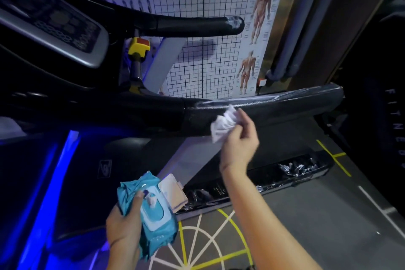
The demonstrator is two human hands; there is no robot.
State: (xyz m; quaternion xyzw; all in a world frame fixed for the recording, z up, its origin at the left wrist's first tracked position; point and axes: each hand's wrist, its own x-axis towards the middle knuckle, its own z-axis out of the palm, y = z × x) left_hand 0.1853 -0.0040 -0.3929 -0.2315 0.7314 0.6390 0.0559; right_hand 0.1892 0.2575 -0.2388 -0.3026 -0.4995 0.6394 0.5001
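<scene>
The crumpled white wet wipe (223,125) looks light, limp and damp, so it is best kept bunched in the fingertips as it is now. The right hand (240,140) pinches it just beside the foam-streaked black padded treadmill handrail (274,107), whether touching I cannot tell. The left hand (123,223) curls round the soft teal wipes packet (153,210), lid flap open, low over the floor.

I have just one camera, worn on the head. It looks forward and down, close over the treadmill rail (274,105) mid-frame, with the floor (328,215) at the lower right.
</scene>
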